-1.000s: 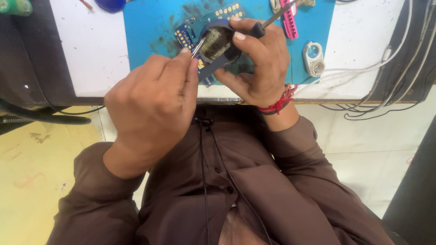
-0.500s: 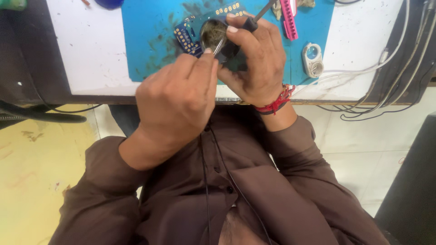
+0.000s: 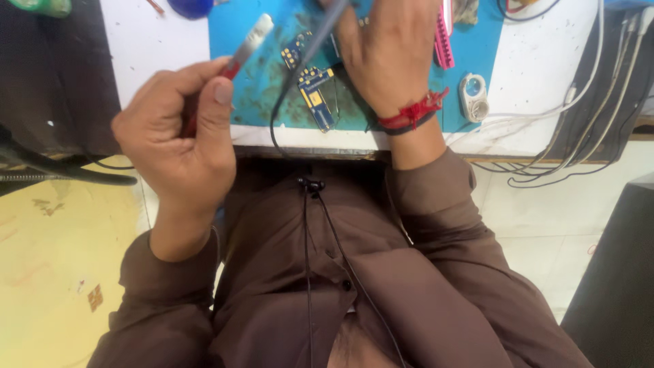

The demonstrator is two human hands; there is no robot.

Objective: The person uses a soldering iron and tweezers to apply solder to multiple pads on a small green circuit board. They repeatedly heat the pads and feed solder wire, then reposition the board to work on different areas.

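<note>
My left hand (image 3: pixel 180 129) is up off the counter (image 3: pixel 157 41), fist curled tight around a pair of tweezers (image 3: pixel 246 46), red at the grip where my thumb and forefinger pinch, with the bare metal tips angled up and away toward the far edge. My right hand (image 3: pixel 392 58) is out over the blue mat (image 3: pixel 266 75), back of the hand to me, fingers bent down on something I can't make out from here, so whether that hand is clamped or just resting I cannot tell; a grey rod-like tool (image 3: pixel 325 31) with a dark cord (image 3: pixel 283 102) trailing from it runs just beside it. The two hands are well apart now. The small blue circuit board (image 3: pixel 315 95) with gold contacts lies on the mat near the counter's front edge, between my hands, closer to the right wrist with its red thread band (image 3: pixel 412 112), and neither hand touches it. I'd judge it light, thin, stiff and easy to damage, so the bare edges are the place to take it, not the gold pads. The tweezers look slim and springy, likely to slip unless pinched at mid-shaft. A pink comb-like strip (image 3: pixel 446 34) lies toward the far edge, a small white round case (image 3: pixel 473 99) sits right of the mat, and white cables (image 3: pixel 579 102) hang off the right edge.
</note>
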